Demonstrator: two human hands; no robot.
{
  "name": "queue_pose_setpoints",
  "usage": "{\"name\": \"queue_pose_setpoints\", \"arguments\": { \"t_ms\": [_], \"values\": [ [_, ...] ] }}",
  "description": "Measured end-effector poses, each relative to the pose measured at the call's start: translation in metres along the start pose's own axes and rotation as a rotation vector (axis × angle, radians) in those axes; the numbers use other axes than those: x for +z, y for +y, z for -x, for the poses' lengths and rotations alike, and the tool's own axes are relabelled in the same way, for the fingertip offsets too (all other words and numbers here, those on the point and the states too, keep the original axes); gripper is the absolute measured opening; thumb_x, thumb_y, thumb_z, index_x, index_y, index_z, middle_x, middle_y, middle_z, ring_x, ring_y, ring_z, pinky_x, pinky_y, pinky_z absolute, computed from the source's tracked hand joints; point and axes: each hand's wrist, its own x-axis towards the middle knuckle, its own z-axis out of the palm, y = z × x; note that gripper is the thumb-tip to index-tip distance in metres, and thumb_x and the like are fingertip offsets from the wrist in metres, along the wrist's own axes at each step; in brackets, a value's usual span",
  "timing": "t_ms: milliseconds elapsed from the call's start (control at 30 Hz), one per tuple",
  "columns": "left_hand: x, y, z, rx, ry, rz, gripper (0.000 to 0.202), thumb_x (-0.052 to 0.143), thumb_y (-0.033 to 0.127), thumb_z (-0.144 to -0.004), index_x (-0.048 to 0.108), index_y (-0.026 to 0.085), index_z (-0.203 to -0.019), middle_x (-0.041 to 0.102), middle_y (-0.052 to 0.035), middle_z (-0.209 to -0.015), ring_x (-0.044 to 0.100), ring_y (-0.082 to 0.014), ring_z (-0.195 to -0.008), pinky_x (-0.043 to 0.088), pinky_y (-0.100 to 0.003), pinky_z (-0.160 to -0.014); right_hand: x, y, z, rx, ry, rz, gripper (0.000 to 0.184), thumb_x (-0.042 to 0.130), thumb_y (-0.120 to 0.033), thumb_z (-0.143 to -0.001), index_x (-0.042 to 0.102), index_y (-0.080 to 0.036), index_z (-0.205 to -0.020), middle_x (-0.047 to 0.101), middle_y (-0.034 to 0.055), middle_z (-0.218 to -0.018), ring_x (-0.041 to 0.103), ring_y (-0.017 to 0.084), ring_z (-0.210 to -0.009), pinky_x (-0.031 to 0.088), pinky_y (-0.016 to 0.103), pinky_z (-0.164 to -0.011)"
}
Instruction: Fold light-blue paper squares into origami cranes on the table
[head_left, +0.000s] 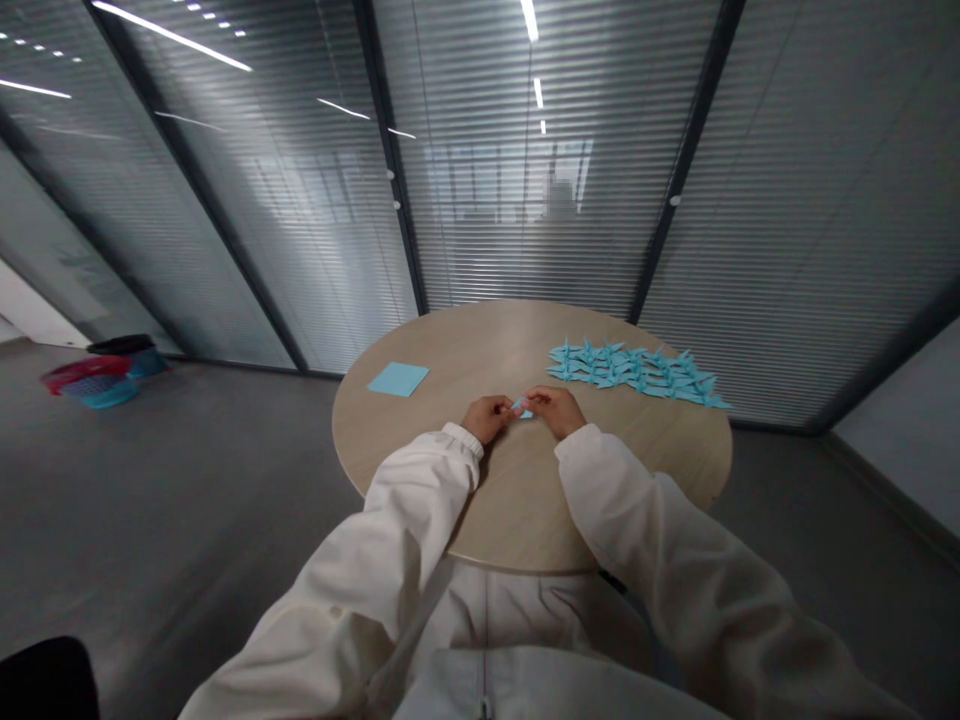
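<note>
Pinching fingertips met close to the middle of the round table (525, 520), with twelve o'clock at its far rim and six at its near one! There, just above centre, sat the small blue paper (527, 414), partly covered by the fingers, its folds too tiny to read. The left hand (487, 420) grasped it from the nine o'clock side, fingers bent inward; over at three, the right hand (556, 410) gripped it too, thumb and fingers drawn together. Whether the piece touched the wood, one couldn't tell. Out toward ten o'clock lay a flat blue sheet (398, 379), well apart from both hands. And what a crowd between one and two: folded blue cranes (634, 372), packed in rows, points overlapping! Beyond the rim, far off toward nine, a red and blue basket (90, 382) stood on the grey floor (225, 480).
</note>
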Motion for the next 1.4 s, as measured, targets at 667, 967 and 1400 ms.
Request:
{"name": "queue_pose_setpoints", "arguments": {
  "t_ms": [667,967,1400],
  "values": [
    [0.001,0.004,0.001,-0.038,0.000,0.079,0.038,0.047,0.051,-0.080,0.058,0.015,-0.073,0.065,-0.0007,-0.060,0.047,-0.0067,-0.038,0.036,-0.019,-0.043,0.003,-0.001,0.000,0.026,0.019,0.034,0.022,0.062,-0.039,-0.063,0.060,-0.019,-0.068,0.063,0.0005,-0.066,0.057,0.014,-0.063,0.045,0.026,-0.062],
    [-0.001,0.004,0.002,0.002,-0.068,0.240,0.040,0.052,0.053,-0.076,0.056,0.013,-0.072,0.065,-0.0023,-0.061,0.037,-0.0039,-0.032,0.029,-0.018,-0.036,0.003,-0.016,0.005,0.073,-0.019,-0.156,0.033,0.064,-0.049,-0.062,0.061,-0.018,-0.072,0.063,0.0015,-0.067,0.058,0.015,-0.061,0.047,0.028,-0.059],
    [0.002,0.006,0.002,-0.033,-0.180,0.427,0.041,0.058,0.053,-0.072,0.053,0.013,-0.072,0.067,-0.0047,-0.062,0.046,-0.0050,-0.034,0.028,-0.018,-0.036,0.001,-0.012,0.002,0.135,0.048,-0.145,0.032,0.061,-0.048,-0.061,0.062,-0.017,-0.059,0.058,0.0003,-0.055,0.052,0.013,-0.052,0.044,0.026,-0.050]
  ]
}}
